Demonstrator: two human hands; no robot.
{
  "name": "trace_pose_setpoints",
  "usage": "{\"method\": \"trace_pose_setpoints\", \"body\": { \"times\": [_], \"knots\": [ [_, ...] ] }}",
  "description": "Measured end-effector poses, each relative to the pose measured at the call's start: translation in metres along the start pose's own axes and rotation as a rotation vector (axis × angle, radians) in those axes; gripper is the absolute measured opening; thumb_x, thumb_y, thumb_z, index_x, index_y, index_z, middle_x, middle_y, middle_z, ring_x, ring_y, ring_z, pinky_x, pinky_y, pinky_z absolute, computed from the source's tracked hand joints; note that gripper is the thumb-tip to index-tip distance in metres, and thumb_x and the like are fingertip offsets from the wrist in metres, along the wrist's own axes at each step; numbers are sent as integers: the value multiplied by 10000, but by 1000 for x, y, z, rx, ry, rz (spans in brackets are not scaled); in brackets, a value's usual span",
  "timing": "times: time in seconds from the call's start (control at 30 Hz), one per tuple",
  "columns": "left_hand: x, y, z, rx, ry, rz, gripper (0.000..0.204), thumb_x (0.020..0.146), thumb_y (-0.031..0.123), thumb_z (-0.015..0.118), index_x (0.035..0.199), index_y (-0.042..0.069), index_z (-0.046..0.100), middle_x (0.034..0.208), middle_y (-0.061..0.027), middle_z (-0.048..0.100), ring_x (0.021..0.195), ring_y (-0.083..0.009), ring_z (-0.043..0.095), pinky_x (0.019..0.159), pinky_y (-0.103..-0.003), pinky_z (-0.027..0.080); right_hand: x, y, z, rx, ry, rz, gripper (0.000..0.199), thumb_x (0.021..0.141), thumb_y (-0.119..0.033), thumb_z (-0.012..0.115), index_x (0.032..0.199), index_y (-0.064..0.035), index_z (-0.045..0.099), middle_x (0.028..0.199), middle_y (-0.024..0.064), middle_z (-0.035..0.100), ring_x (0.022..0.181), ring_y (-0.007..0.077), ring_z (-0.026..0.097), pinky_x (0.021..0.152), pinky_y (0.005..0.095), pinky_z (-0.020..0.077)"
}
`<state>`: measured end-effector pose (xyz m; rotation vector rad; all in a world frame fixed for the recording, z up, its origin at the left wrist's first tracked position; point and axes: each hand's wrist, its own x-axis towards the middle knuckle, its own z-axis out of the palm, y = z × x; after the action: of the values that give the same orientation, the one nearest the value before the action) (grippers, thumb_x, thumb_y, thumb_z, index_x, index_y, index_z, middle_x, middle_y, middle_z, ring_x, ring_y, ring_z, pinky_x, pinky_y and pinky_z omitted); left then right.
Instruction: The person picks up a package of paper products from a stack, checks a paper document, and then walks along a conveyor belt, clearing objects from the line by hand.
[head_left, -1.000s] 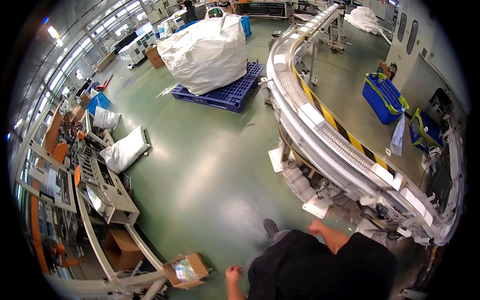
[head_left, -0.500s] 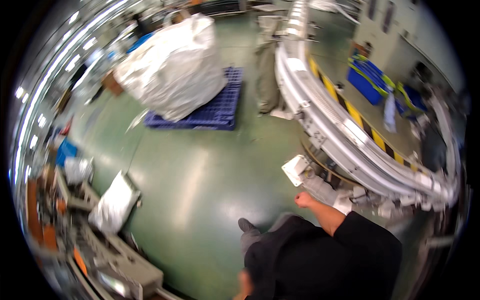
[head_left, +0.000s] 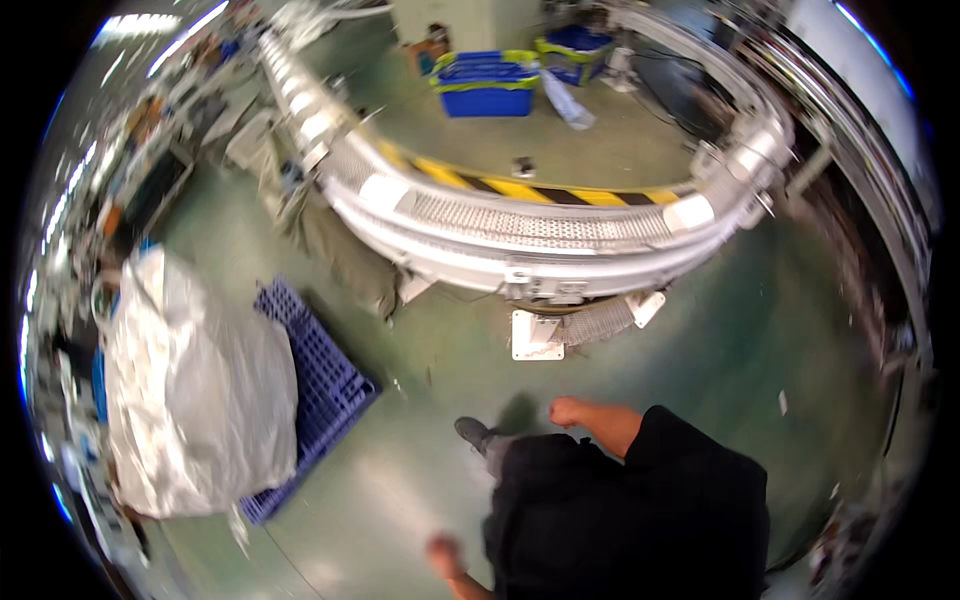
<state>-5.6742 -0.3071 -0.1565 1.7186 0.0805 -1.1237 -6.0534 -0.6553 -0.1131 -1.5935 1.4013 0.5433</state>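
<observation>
My right hand point(head_left: 565, 411) is curled into a loose fist in front of my body, with nothing showing in it. Motion smears my left hand point(head_left: 443, 555), low in the picture, so its fingers are not clear. Neither hand touches anything I can see. Ahead, a curved conveyor point(head_left: 540, 232) with a pale mesh-like belt sweeps across; its white foot plate point(head_left: 536, 338) is the part nearest my right hand. Off to the left, a big white bulk sack point(head_left: 205, 390) rests on a blue plastic pallet point(head_left: 330, 372).
Yellow-and-black hazard striping point(head_left: 545, 192) runs along the conveyor's inner edge. Beyond it stand blue crates with yellow-green rims point(head_left: 487, 85). A drab cloth cover point(head_left: 345, 255) hangs by the conveyor's left part. Machinery rails point(head_left: 850, 130) line the right side.
My view has swung right: the sack and pallet have shifted to the left, and the conveyor now lies across the front. My left hand has come further into view. My right hand stays closed.
</observation>
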Motion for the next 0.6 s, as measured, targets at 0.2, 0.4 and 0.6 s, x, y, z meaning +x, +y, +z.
{"method": "trace_pose_setpoints", "body": {
  "times": [0.2,0.4,0.6],
  "knots": [
    [20,161,48,192,6,-123,339,848,186,520,1122,-14,503,955,-152,621,763,-239,621,635,-319,520,94,-121,-42,452,146,-47,163,777,-127,532,885,-73,642,677,62,630,536,125,585,449,274,460],
    [144,143,-28,405,-68,129,390,821,155,503,1163,-31,491,986,-169,616,766,-237,617,627,-306,512,119,-262,-104,616,171,-155,187,767,-119,555,908,-27,637,728,75,642,576,159,614,561,306,492],
    [267,275,-27,350,-78,250,394,816,156,518,1158,-39,491,972,-165,618,774,-233,621,659,-325,518,167,-339,-126,398,210,-78,212,771,-166,559,920,-42,644,767,99,656,623,182,633,620,317,498]
  ]
}}
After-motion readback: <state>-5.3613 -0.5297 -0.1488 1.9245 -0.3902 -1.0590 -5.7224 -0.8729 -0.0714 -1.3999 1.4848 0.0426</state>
